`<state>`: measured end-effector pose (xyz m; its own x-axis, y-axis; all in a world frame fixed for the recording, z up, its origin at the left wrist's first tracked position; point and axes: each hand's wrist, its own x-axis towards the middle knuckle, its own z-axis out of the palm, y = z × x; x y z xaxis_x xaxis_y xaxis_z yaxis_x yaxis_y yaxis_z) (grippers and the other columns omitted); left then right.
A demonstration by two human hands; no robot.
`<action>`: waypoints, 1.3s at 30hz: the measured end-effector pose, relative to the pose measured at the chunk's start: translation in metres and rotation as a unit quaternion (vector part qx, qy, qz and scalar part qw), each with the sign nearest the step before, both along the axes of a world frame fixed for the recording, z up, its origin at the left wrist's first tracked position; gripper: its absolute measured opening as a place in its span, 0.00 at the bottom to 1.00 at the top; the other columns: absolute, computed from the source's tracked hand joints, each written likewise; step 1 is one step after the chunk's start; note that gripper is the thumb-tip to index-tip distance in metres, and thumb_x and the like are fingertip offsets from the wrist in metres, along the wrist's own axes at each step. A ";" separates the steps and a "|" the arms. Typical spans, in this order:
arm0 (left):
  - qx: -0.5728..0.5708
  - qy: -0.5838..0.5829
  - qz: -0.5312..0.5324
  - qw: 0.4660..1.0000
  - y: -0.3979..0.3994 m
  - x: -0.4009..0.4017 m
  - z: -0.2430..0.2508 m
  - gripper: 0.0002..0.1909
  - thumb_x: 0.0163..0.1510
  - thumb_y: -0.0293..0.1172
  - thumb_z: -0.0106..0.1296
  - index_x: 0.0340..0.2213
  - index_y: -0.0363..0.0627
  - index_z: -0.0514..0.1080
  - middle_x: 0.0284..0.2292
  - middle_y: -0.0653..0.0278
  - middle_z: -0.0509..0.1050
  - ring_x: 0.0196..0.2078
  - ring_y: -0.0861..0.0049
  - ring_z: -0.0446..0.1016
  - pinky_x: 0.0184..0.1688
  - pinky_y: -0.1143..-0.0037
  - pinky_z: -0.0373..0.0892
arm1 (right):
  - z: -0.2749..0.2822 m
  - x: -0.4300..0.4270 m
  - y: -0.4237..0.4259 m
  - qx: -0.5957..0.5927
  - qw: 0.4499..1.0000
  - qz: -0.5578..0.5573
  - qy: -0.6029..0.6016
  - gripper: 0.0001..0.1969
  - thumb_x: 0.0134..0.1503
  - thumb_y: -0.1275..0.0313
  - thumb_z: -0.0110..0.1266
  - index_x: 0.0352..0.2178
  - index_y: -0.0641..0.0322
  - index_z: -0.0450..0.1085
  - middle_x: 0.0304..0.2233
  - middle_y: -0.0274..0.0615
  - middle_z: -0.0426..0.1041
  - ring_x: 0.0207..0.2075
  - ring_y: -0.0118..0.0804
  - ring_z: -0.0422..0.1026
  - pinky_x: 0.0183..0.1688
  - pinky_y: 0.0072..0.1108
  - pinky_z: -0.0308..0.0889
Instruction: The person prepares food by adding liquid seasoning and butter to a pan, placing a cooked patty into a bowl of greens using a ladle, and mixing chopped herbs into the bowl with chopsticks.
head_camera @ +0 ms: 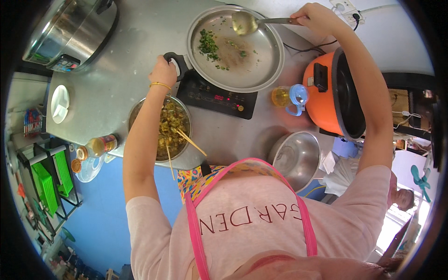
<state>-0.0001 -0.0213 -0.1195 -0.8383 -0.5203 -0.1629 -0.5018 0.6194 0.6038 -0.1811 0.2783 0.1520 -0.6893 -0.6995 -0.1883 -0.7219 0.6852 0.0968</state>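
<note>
My left hand [163, 72] grips the black side handle [179, 65] of a wide steel pan [241, 78]. The pan rests on a black induction cooktop [217, 96] with lit red digits. Chopped green herbs [208, 43] lie heaped on the pan's left side, with scattered bits elsewhere. In my right hand [316, 19] is the handle end of a metal spatula [245, 23], its blade over the far part of the pan. Under my left forearm sits a steel bowl [189, 131] of cooked chopped food [172, 117], partly hidden, with wooden chopsticks [190, 141] in it.
On the right stand an orange pot [320, 101] with a black inside, an oil bottle [281, 97] with a blue top, and a steel basin [297, 157]. A large steel cooker [75, 33], a white dish [60, 104] and a jar [102, 145] are left. Another person [402, 198] appears far right.
</note>
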 end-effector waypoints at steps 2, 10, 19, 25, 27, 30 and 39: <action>-0.005 0.002 -0.006 1.000 0.002 -0.002 0.001 0.14 0.52 0.38 0.40 0.39 0.45 0.62 0.36 0.52 0.74 0.40 0.54 0.71 0.45 0.56 0.59 | 0.002 0.001 -0.011 0.065 0.996 -0.037 -0.050 0.14 0.47 0.68 0.47 0.36 0.51 0.74 0.32 0.49 0.74 0.32 0.50 0.72 0.38 0.29 0.66; -0.001 0.014 0.006 1.000 0.002 0.001 -0.009 0.14 0.52 0.37 0.40 0.39 0.45 0.61 0.34 0.51 0.74 0.38 0.52 0.72 0.44 0.56 0.60 | 0.011 -0.003 0.032 0.113 0.982 -0.065 -0.137 0.15 0.51 0.74 0.43 0.38 0.60 0.73 0.15 0.42 0.70 0.15 0.30 0.67 0.20 0.21 0.62; -0.016 0.007 -0.001 1.000 0.005 -0.003 0.000 0.13 0.52 0.37 0.40 0.37 0.44 0.62 0.34 0.51 0.74 0.38 0.53 0.72 0.43 0.56 0.61 | 0.004 0.021 0.020 0.057 0.957 -0.130 -0.254 0.17 0.55 0.73 0.39 0.45 0.64 0.66 0.14 0.33 0.63 0.10 0.21 0.57 0.09 0.17 0.50; -0.019 -0.009 0.005 1.000 0.006 -0.002 0.010 0.14 0.52 0.37 0.40 0.38 0.44 0.62 0.34 0.51 0.74 0.38 0.53 0.72 0.43 0.58 0.61 | 0.003 0.036 0.048 0.095 0.877 -0.255 -0.397 0.17 0.53 0.72 0.44 0.44 0.63 0.68 0.09 0.32 0.58 0.07 0.21 0.52 0.09 0.16 0.49; -0.019 0.000 0.000 1.000 0.006 -0.004 0.008 0.14 0.52 0.37 0.39 0.37 0.43 0.62 0.34 0.51 0.74 0.38 0.53 0.72 0.43 0.58 0.61 | -0.013 0.045 0.058 0.097 0.882 -0.234 -0.397 0.17 0.53 0.72 0.45 0.46 0.63 0.67 0.10 0.30 0.58 0.09 0.20 0.53 0.10 0.15 0.49; -0.026 0.023 -0.002 0.999 -0.001 -0.004 0.005 0.14 0.52 0.37 0.40 0.37 0.42 0.62 0.33 0.50 0.74 0.38 0.53 0.71 0.43 0.59 0.61 | -0.043 0.046 0.083 0.016 0.843 -0.282 -0.458 0.19 0.54 0.71 0.47 0.48 0.62 0.64 0.14 0.28 0.60 0.12 0.19 0.54 0.11 0.15 0.49; -0.018 0.048 -0.015 0.999 -0.001 0.003 0.001 0.13 0.51 0.34 0.42 0.37 0.40 0.62 0.33 0.49 0.73 0.40 0.52 0.70 0.45 0.58 0.60 | -0.128 0.047 0.063 -0.161 0.812 -0.270 -0.492 0.17 0.56 0.69 0.44 0.48 0.53 0.66 0.13 0.29 0.54 0.08 0.20 0.47 0.10 0.16 0.44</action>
